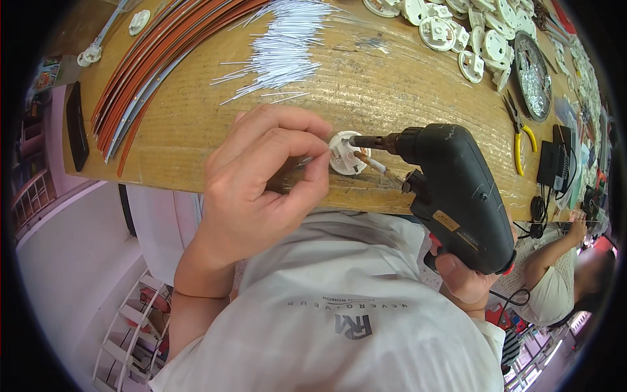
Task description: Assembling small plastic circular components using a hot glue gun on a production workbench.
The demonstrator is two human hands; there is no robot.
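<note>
My right hand (pixel 464 277) grips the handle of a black soldering gun (pixel 464 196). Its metal tip reaches left over a round white plastic part (pixel 346 163) lying near the table's front edge. Below the tip, a thin feed tube (pixel 373 162) also points at this part. My left hand (pixel 251 176) is at the part's left side, thumb and fingertips pinched together. A short thin piece shows through the loop of the fingers; what the fingertips hold is too small to make out.
White wires (pixel 287 46) lie piled at the back, beside long orange-brown strips (pixel 147 72). Back right are several white round parts (pixel 437 32), a dark round dish (pixel 532 75) and yellow-handled pliers (pixel 519 134). A black adapter (pixel 558 160) with cable lies further right; another person (pixel 555 274) sits there.
</note>
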